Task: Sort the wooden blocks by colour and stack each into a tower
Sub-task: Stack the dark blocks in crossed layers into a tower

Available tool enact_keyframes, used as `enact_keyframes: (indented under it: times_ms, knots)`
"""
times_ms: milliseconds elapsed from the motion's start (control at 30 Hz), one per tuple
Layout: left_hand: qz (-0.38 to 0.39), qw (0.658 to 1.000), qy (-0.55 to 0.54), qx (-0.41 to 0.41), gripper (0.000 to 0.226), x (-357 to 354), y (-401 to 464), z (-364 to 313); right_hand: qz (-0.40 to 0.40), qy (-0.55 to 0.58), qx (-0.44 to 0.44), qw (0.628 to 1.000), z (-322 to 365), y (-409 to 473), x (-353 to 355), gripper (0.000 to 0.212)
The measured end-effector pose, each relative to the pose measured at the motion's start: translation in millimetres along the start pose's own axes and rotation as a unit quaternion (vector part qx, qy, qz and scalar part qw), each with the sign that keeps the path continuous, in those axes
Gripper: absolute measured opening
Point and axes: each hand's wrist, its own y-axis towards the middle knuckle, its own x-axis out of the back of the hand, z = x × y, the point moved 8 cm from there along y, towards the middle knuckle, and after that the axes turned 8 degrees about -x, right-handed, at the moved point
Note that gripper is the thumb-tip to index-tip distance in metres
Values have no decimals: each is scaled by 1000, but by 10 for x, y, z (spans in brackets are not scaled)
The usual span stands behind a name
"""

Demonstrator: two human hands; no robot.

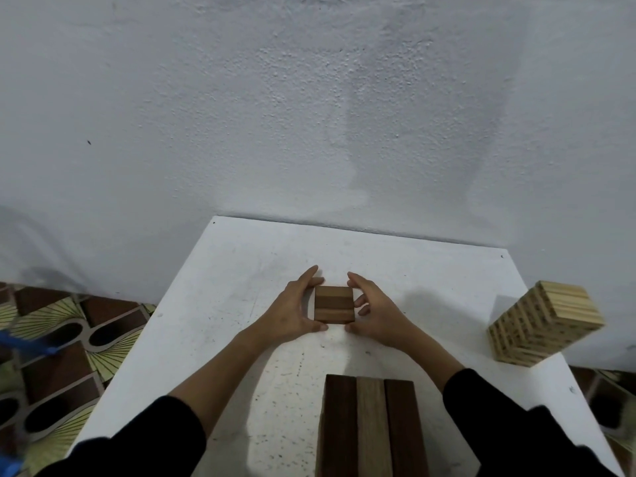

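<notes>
Left hand [296, 309] and right hand [373, 313] cup dark layer [334, 304] mid-table, squaring it. Next: add crosswise layer, likely from near stack [370, 425].

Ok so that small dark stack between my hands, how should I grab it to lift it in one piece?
Squeeze the dark stack on its left and right side faces, left hand and right hand pressing inward. The top shows three blocks side by side, so inward pressure should hold the layers together.
</notes>
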Motion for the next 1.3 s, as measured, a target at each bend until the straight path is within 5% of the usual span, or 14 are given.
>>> enact_keyframes:
  times_ms: [367,833,1300]
  knots:
    - [8,1000,15,-3,103,87,54,-185,21,60,4,998,158,-68,170,84]
    - [-58,976,-153,-144,101,817,-650,-1915,-58,199,140,968,1387,-1358,1083,79]
    - [-24,982,-135,-133,103,471,-1397,-2055,-37,143,123,981,1342,-2158,741,79]
